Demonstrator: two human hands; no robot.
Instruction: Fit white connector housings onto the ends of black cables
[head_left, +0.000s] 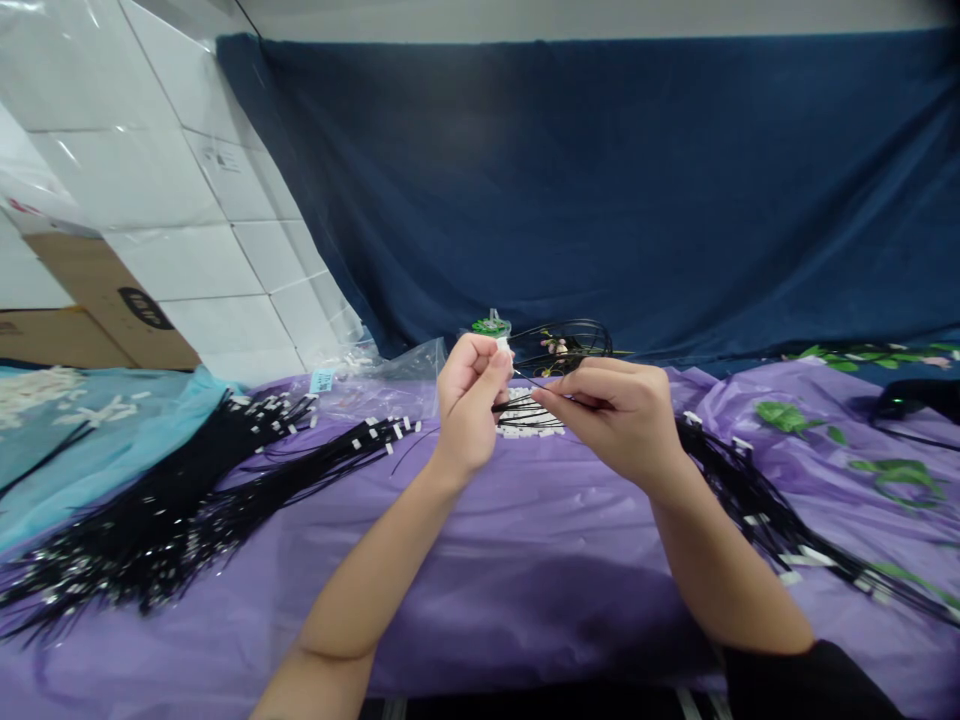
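Observation:
My left hand (471,405) is closed, pinching a small white plastic connector (503,345) between thumb and forefinger. In a pinch of its own, my right hand (622,415) grips a thin black wire (532,382). The wire's tip points at the connector, close to my left thumb; whether it is inside cannot be made out. More black wires (517,408) run between the hands, and which hand holds them is unclear. Behind and below the fingers lies a pile of small white connectors (529,432).
Black wire bundles with white ends lie on the purple sheet (450,580) at left (142,510) and right (772,510). A clear plastic bag (375,380), coiled black wire (592,335) and green leaves (784,415) are farther back. White boxes (172,180) and a blue cloth (600,180) stand behind.

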